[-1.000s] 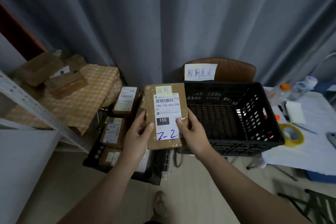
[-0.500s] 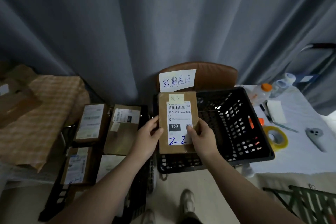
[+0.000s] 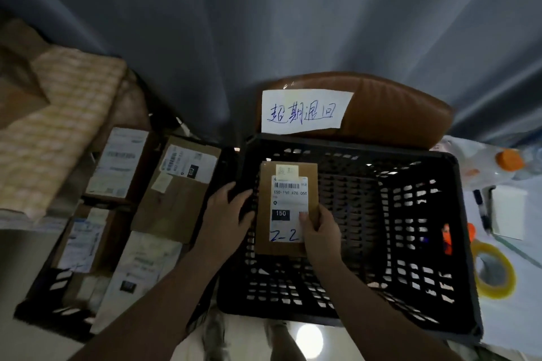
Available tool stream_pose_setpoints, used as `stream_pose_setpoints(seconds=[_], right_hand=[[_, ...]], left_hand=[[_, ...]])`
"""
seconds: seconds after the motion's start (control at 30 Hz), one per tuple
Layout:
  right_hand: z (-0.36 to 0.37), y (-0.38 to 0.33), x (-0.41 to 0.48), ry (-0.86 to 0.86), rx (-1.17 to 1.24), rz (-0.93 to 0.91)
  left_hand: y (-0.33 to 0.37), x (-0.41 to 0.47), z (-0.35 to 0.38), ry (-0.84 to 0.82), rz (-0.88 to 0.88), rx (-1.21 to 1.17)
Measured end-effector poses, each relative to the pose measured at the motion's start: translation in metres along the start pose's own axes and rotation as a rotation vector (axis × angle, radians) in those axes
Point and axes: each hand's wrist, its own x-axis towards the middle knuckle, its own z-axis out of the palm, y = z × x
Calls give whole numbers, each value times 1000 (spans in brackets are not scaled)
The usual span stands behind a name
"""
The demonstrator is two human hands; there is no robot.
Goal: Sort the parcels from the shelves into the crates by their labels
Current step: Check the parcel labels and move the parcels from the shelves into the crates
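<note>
Faced a grey curtain (image 3: 293, 23) well beyond both grips. Stood over a black crate (image 3: 410, 243), under and around the right grip (image 3: 321, 231). Had a second crate (image 3: 44, 311) well left of the left grip (image 3: 227, 214), filled with labelled boxes (image 3: 181, 184). Saw a brown chair (image 3: 396, 108) beyond the right grip, behind the black crate, with a handwritten sign (image 3: 305, 111) on its back. Noted a tabletop (image 3: 522, 325) far right of the right grip, with a yellow tape roll (image 3: 495, 275) on it. Held the parcel (image 3: 287, 199) over the black crate's inside, label up, marked "Z-2". Pinched its lower right part in the right grip, thumb on the label. Had the left grip loose-fingered just beside the parcel's left edge; could not tell any contact.
</note>
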Motion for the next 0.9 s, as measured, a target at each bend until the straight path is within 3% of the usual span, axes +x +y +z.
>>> stream_pose_setpoints(seconds=[0.33,0.7,0.83,0.9], right_hand=[[66,21,66,-18,-23,-26],[69,40,66,-25,1,-147],[65,47,69,-255,-346,-415],[56,52,71,-426,-523,-453]], left_hand=[[-40,24,25,82,26,-86],[-30,20,37,121,-17,-196],[-28,17,41,112,-38,-194],[-27,17,41,113,-43,-192]])
